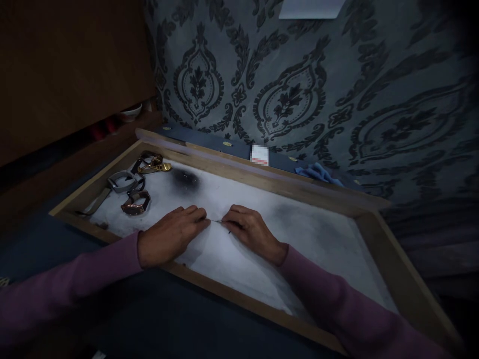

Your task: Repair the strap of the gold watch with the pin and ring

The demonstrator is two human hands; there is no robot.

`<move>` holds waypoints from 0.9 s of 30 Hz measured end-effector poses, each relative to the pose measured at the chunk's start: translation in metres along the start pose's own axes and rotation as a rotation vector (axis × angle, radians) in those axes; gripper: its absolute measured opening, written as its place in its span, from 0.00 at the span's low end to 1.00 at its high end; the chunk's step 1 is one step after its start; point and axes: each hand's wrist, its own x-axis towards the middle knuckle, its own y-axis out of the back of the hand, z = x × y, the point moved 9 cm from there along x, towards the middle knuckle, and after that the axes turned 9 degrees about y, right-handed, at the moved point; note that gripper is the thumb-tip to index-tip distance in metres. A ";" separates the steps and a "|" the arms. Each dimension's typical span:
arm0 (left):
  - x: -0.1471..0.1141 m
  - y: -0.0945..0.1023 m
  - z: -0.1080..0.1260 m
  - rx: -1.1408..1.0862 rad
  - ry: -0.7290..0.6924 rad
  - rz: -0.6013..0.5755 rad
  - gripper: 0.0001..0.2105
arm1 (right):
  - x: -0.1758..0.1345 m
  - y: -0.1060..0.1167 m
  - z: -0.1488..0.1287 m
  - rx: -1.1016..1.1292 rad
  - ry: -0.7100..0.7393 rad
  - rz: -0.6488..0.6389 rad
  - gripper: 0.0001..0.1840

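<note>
While a thin piece (216, 221) is pinched within the tray (400, 274), by both the left hand (172, 237) and right hand (254, 232), fine adjustment is apparently being made; steady tension seems called for next.

Your drawer (392, 269) lies right in front of you. In its far left part you have a cluster of wristwatches (133, 207), with a strap (99, 201) beside its left wall. Your left hand (174, 234) is over its middle, your right hand (254, 233) just to the right, a pin-like piece (216, 221) between them. Behind its far wall are a packet (260, 154) and, farther right, a cloth (320, 172); a wallpapered wall (243, 60) rises beyond. Left of it you have a cabinet (71, 65).
</note>
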 end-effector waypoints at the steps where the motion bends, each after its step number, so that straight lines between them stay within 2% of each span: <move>1: 0.000 0.000 0.000 0.007 0.002 -0.004 0.19 | 0.000 0.000 0.000 0.006 0.002 0.003 0.10; 27: 0.002 -0.001 -0.006 -0.078 -0.007 0.014 0.23 | 0.002 -0.002 -0.005 -0.015 0.014 0.023 0.08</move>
